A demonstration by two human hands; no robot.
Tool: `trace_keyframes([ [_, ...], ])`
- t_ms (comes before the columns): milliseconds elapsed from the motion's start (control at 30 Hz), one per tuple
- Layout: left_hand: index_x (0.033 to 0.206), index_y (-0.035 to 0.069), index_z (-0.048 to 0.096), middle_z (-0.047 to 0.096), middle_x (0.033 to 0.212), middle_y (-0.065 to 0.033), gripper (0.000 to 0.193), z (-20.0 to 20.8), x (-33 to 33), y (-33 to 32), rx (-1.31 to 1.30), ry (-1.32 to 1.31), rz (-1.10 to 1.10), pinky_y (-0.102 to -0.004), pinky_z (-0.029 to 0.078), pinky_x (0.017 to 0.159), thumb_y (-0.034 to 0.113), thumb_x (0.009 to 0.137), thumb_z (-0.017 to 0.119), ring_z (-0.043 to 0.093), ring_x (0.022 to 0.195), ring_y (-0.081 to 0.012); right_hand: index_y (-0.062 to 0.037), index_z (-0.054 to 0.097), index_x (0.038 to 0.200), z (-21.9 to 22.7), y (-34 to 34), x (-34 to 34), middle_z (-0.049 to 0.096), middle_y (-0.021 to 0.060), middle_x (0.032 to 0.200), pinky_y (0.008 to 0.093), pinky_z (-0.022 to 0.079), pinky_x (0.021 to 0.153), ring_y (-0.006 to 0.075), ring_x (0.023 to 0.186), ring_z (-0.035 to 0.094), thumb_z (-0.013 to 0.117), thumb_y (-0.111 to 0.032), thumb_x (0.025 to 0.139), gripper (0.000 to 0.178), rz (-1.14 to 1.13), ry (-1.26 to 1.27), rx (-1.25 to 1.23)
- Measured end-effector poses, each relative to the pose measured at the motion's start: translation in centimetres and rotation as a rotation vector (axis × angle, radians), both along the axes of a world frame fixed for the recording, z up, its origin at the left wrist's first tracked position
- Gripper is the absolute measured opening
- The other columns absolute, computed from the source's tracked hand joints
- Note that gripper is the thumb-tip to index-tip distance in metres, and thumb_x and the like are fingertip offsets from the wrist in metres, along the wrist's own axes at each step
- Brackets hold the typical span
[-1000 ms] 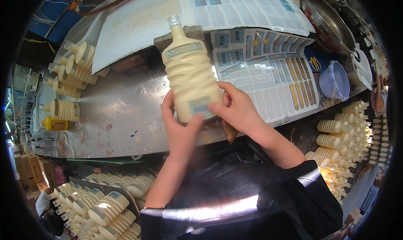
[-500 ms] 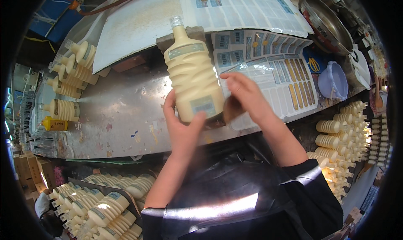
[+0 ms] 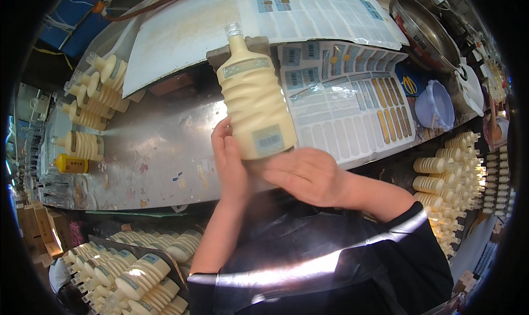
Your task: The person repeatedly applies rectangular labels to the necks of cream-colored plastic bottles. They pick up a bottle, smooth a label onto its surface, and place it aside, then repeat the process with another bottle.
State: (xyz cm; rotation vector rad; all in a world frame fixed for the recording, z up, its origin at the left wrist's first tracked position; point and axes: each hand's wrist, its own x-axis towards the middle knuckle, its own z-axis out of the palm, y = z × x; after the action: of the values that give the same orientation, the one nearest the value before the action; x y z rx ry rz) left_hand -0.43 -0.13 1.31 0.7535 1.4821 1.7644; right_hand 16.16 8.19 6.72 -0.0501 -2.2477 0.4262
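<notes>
Cream-coloured, wavy-ribbed bottle (image 3: 258,103) shows its whole lower label (image 3: 268,140) as the bare right hand (image 3: 311,177) moves below the base

Half a second ago the right hand is off to the bottle's right, raised beside its lower side; now it is below the base, its fingers pointing left towards the bare left hand (image 3: 230,161). The left thumb, which lies over the bottom edge of the grey-blue rectangular lower label in the earlier view, no longer shows on the front. The bottle itself keeps almost the same position.

The right hand is slightly blurred, back up, its fingers stretched out and close together. Its palm side is hidden, so I cannot tell whether it holds anything. The left hand has its fingers along the bottle's lower left side; its thumb is out of sight, and I cannot tell whether it grips the bottle or only steadies it.

The bottle lies face up ahead of both hands, its clear ridged neck pointing away from the person and its base just above the right fingers. Its upper part overlaps a rough grey-brown block (image 3: 217,55) on the stained, shiny metal worktop (image 3: 149,139). To the bottle's right, near its side, spreads a pale sheet of blue and gold stickers (image 3: 330,114).
</notes>
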Motion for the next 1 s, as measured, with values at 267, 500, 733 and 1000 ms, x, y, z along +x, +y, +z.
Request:
trace_keyframes([
  [267, 0.143, 0.001, 0.038, 0.045, 0.135, -0.0165, 0.05, -1.2, 0.6, 1.2, -0.092, 0.347, 0.119, -0.0392, 0.035, 0.111, 0.022, 0.102, 0.057, 0.046, 0.125, -0.0247, -0.0019, 0.054, 0.129, -1.6, 0.3, -1.1, 0.061, 0.0218, 0.118, 0.0452, 0.052, 0.092, 0.0428, 0.109, 0.062, 0.062, -0.01, 0.094, 0.037, -0.442, -0.065, -0.69],
  [500, 0.142, 0.003, 0.041, 0.05, 0.129, -0.013, 0.046, -0.1, 0.5, 0.7, -0.031, 0.08, 0.099, -0.0372, 0.038, 0.109, 0.019, 0.102, 0.058, 0.048, 0.121, -0.0217, -0.0021, 0.068, 0.112, -0.7, 2.2, -0.6, 0.071, 0.0129, 0.107, 0.0386, 0.056, 0.079, 0.0291, 0.094, 0.072, 0.073, -0.002, 0.085, 0.027, -0.242, 0.05, -0.069],
  [733, 0.14, 0.003, 0.048, 0.056, 0.127, -0.0094, 0.037, 0.5, -0.7, -0.1, 0.046, -0.236, 0.069, -0.0318, 0.045, 0.102, 0.013, 0.105, 0.052, 0.054, 0.116, -0.0152, -0.0022, 0.068, 0.104, 2.1, -0.6, -2.0, 0.067, 0.0091, 0.1, 0.0358, 0.053, 0.071, 0.0247, 0.085, 0.068, 0.07, -0.007, 0.077, 0.028, -0.084, -0.058, 0.123],
  [1000, 0.136, 0.002, 0.058, 0.058, 0.113, -0.0045, 0.032, 0.8, -1.0, -0.7, 0.045, -0.294, 0.056, -0.0311, 0.042, 0.103, 0.013, 0.107, 0.049, 0.053, 0.112, -0.014, -0.005, 0.071, 0.109, 2.2, -2.7, -1.9, 0.072, 0.0108, 0.104, 0.0341, 0.056, 0.073, 0.0235, 0.085, 0.072, 0.069, -0.004, 0.075, 0.033, -0.029, -0.357, 0.03],
])
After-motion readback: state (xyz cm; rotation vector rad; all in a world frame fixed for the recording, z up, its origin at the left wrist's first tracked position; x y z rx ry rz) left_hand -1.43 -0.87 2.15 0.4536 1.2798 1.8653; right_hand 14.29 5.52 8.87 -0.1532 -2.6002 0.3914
